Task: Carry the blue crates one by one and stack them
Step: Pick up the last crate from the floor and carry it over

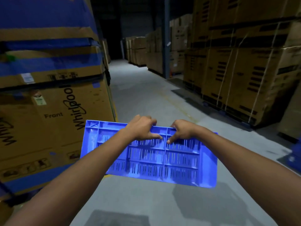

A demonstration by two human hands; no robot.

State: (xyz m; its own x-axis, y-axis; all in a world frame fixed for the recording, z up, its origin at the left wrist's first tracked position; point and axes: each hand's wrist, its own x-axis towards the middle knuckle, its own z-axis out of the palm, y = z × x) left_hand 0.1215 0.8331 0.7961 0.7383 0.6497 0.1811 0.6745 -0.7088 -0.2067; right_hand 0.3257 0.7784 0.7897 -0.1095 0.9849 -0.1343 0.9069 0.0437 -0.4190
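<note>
I see grey concrete floor (143, 88) running up mid-frame; Whirlpool carton stack (48, 121) stands on it left, strapped carton stacks (244, 75) right.

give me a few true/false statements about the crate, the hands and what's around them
1. Both hands grip the blue crate along its far edge. True: left hand, right hand.
2. The crate sits flat on the floor. False: it is held up, above the floor.
3. Whirlpool cartons stand to the left. True.
4. The aisle floor ahead is blocked by boxes. False: it runs open between the stacks.
</note>
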